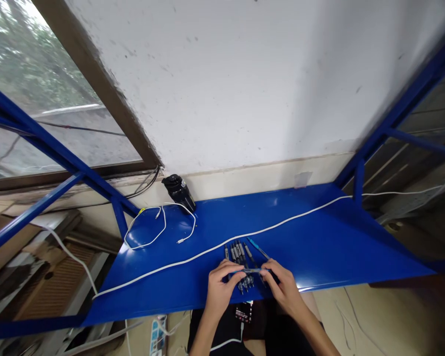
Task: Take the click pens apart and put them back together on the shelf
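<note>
Because the white looped cable (133,248) at the far left of the row of pens (238,252) is thin and slack, I expect it to flex and snag rather than hold a shape. Nearer the row, still on its left, the black bottle (180,194) looks rigid; I'd judge it the heaviest thing on the blue desk (319,242), best taken round its body. The long white cord (187,260) runs slantwise just beyond the row.

At the near side of the row I see the left hand (218,284), its grip closed, thumb against fingers, on the left end of a slim bluish pen (252,270). That pen is level, above the near part of the row. I judge it light, stiff and smooth, liable to roll or slip under a careless pinch; fingertips at the two ends suit it, with little squeeze. The dark-and-grey pens beneath lie close together, so a broad grasp could drag several at once.

To the row's right, a turquoise-ended pen (256,245) slants toward the right hand (284,287); whether they touch, I cannot tell. The right hand's grip is closed on the bluish pen's other end. Pulling hard there could twist it free, so I'd keep both pinches light and even.
</note>
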`<state>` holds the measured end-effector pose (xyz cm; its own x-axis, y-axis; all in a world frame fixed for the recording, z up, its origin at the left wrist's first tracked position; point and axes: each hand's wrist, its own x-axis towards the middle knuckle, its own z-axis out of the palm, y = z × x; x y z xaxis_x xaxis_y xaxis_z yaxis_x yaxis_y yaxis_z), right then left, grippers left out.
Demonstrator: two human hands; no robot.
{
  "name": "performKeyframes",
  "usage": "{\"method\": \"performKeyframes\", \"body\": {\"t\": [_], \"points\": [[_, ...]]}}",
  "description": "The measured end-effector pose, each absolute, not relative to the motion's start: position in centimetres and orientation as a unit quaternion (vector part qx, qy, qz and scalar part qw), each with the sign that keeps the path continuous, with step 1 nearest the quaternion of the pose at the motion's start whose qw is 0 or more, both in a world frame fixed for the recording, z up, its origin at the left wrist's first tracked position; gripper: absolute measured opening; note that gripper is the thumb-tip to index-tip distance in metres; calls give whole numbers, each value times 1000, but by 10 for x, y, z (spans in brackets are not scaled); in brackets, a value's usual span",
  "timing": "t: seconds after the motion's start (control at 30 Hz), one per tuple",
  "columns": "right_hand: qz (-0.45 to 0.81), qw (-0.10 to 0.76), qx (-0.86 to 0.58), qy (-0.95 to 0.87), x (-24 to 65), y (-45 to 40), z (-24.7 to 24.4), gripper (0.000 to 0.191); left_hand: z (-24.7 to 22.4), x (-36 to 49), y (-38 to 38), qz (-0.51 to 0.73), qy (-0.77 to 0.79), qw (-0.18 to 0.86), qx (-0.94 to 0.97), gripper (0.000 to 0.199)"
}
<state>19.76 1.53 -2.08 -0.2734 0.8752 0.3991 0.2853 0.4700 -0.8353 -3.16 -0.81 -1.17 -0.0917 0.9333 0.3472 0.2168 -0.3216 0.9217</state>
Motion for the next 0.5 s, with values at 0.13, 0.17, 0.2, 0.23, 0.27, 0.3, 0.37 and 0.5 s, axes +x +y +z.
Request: {"method": "performKeyframes", "body": {"t": [0.13,0.17,0.2,0.23,0.27,0.3,0.37,0.5], "points": [[332,433,-403,-735,198,16,-16,27,-12,-31,-7,556,484,319,596,12],[335,427,-405,-736,198,16,-15,30,-11,-31,-7,556,484,318,597,12],[337,423,-407,-737,198,16,-15,34,-10,-31,-7,555,483,317,598,13],[337,420,-409,-737,198,16,-14,36,-10,-30,-7,555,482,317,600,13],[336,418,-411,-737,198,16,-15,38,-9,-30,-8,555,480,317,601,13],[336,417,-412,-737,198,16,-15,40,-8,-30,-8,556,476,317,603,11],[341,418,-413,-734,199,16,-16,42,-7,-29,-8,560,466,315,608,8],[364,428,-420,-713,200,15,-18,44,-7,-28,-9,568,446,307,620,6]]}}
